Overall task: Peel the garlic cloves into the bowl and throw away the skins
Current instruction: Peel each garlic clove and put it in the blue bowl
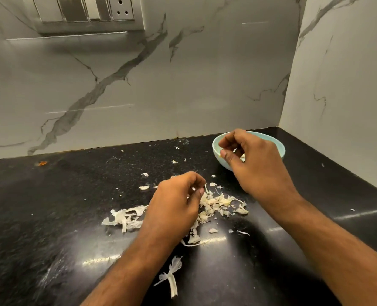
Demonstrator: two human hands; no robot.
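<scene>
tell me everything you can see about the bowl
The bowl is small, round and pale mint, smooth like plastic or glazed ceramic. It stands upright on the black counter near the back right corner, close to the marble wall. The right hand hovers over its rim with curled fingers, hiding most of the inside; pale bits, likely peeled garlic, show beneath.

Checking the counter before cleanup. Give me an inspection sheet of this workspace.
Surface: black speckled countertop, glossy, dotted with small flecks.
Job's things: pale blue bowl near the back corner; contents mostly hidden by the hand.
Clutter: garlic skins piled at centre, loose strips nearer the camera.
Hands: right hand over the bowl, fingers curled; left hand over the skins, fingertips pinched; what either holds is unclear.
Cables: nothing seen.
Surroundings: marble-look wall, switch panel with socket.
</scene>
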